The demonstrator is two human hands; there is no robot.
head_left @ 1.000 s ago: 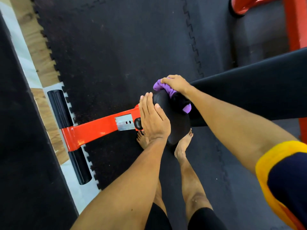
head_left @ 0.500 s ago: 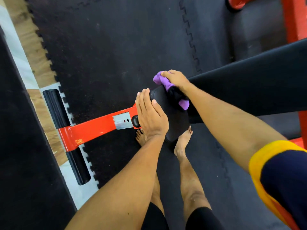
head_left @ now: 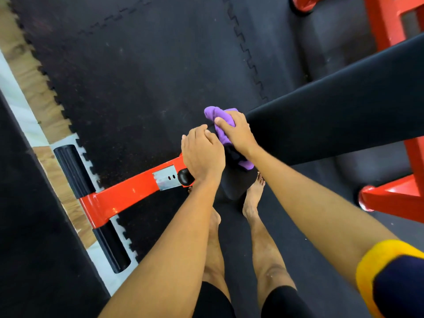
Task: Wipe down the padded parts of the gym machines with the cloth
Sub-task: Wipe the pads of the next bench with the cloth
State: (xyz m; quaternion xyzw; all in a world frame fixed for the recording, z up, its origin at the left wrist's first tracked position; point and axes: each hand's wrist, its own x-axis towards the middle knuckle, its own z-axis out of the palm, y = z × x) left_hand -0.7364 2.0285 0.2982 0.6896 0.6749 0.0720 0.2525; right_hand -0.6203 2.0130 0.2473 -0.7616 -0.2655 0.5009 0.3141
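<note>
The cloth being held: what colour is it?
The cloth is purple against the black pad, best in the head view.

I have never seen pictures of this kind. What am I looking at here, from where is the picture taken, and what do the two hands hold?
There is no robot here. The picture comes from one camera worn on a person's head and looking down, so you see that person's own arms, legs and bare feet. The left hand lies on the near end of a long black bench pad, with its fingers bent over the edge. The right hand grips a purple cloth and presses it on the same pad, as one does to wipe it. The pad belongs to a gym bench with an orange-red steel frame, whose foot bar has black end grips. Under everything lies a floor of dark interlocking rubber mats.
</note>
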